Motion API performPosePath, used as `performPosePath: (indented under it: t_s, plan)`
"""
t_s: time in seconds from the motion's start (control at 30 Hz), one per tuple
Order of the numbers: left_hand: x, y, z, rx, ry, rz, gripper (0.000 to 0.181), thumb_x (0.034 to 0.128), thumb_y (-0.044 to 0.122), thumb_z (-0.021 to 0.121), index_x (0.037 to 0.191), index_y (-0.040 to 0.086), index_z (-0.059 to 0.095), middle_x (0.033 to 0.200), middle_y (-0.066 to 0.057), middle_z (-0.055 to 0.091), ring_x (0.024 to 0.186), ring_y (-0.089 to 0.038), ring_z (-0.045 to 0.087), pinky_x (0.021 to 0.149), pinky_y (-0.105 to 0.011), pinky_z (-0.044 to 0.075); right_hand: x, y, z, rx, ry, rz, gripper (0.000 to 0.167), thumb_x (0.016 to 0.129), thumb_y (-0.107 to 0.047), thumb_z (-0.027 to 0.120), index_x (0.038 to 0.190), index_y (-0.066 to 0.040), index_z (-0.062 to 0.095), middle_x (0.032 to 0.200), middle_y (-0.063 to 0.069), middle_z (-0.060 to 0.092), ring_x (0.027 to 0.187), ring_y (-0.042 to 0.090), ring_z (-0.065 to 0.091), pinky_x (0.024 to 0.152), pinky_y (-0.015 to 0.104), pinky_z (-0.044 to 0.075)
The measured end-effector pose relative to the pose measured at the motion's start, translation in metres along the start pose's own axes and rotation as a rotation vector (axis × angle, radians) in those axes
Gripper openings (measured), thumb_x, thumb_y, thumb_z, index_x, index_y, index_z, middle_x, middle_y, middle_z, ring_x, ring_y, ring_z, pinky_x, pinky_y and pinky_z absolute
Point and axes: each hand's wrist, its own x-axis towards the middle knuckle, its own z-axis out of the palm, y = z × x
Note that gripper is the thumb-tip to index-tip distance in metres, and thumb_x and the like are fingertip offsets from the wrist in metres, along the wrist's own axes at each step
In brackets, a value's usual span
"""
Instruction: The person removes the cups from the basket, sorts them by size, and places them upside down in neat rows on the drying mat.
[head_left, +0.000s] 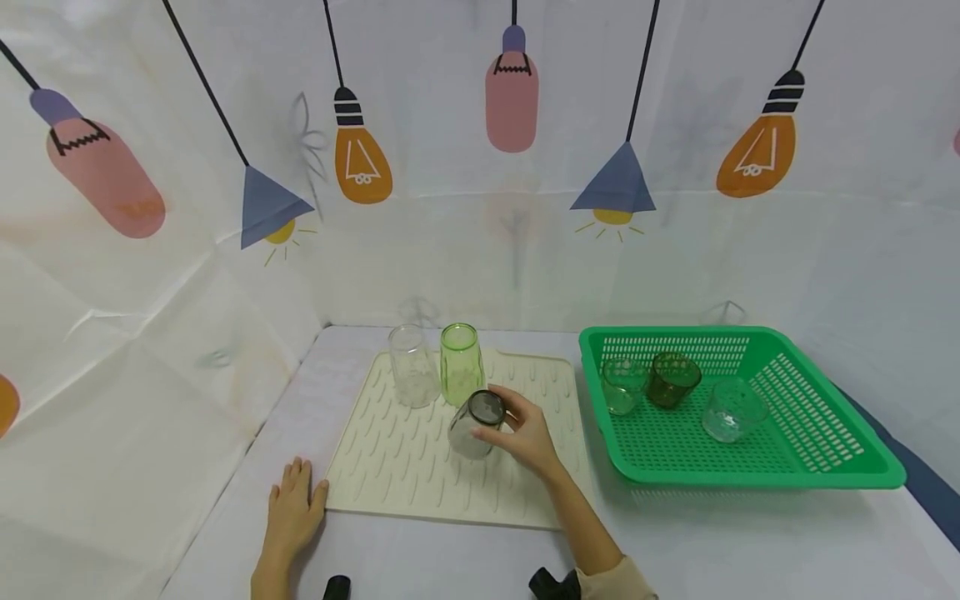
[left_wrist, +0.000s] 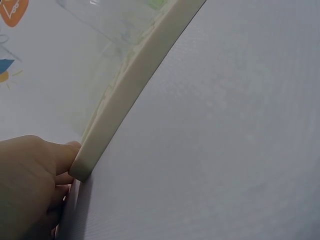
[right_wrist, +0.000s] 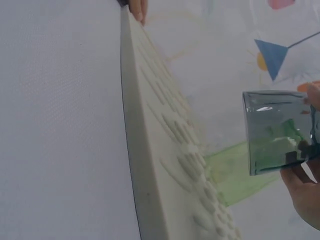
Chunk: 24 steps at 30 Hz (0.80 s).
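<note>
Biggest thing's the green basket (head_left: 750, 481) over on the right. Cream mat (head_left: 397, 479) is mid-frame. Left hand (head_left: 294, 510), lower left: fingers straight, pretty much together, thumb out touching the mat's corner. Right hand (head_left: 531, 435), near center. Tall clear glass (head_left: 412, 371) and green glass (head_left: 461, 367) behind it, then a tilted smoky glass (head_left: 467, 435) over the mat, pinched between right thumb and fingers.

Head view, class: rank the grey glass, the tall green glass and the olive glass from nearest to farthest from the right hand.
1. Grey glass: held in the right hand.
2. Tall green glass: on the mat, beyond the hand and to its left.
3. Olive glass: in the basket, off to the right.
</note>
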Motion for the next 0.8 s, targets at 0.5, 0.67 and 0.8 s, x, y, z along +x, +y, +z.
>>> performPosePath:
  t_s: [0.5, 0.67, 0.8]
  plan:
    - [0.0, 0.0, 0.002, 0.005, -0.006, -0.018, 0.057, 0.0965, 0.017, 0.044, 0.133, -0.024, 0.028, 0.14, -0.044, 0.018, 0.133, -0.056, 0.014, 0.106, -0.065, 0.006, 0.013, 0.02, 0.05, 0.092, -0.099, 0.022, 0.058, 0.075, 0.011, 0.072, 0.127, 0.017, 0.045, 0.125, 0.031, 0.051, 0.116, 0.044, 0.049, 0.098, 0.05, 0.041]
    - [-0.001, 0.0, 0.001, 0.007, 0.002, -0.013, 0.057, 0.0966, 0.017, 0.045, 0.133, -0.024, 0.028, 0.14, -0.043, 0.019, 0.132, -0.056, 0.015, 0.106, -0.066, 0.007, 0.013, 0.028, 0.067, 0.111, -0.13, -0.02, 0.059, 0.076, 0.01, 0.071, 0.127, 0.018, 0.044, 0.127, 0.032, 0.049, 0.12, 0.046, 0.046, 0.101, 0.051, 0.038]
    - [-0.002, -0.001, 0.002, 0.005, 0.019, -0.003, 0.057, 0.0966, 0.017, 0.045, 0.132, -0.024, 0.029, 0.139, -0.044, 0.02, 0.132, -0.056, 0.016, 0.105, -0.066, 0.008, 0.015, 0.03, 0.079, 0.089, -0.153, -0.047, 0.057, 0.076, 0.009, 0.071, 0.126, 0.015, 0.045, 0.125, 0.031, 0.051, 0.118, 0.044, 0.049, 0.1, 0.049, 0.04]
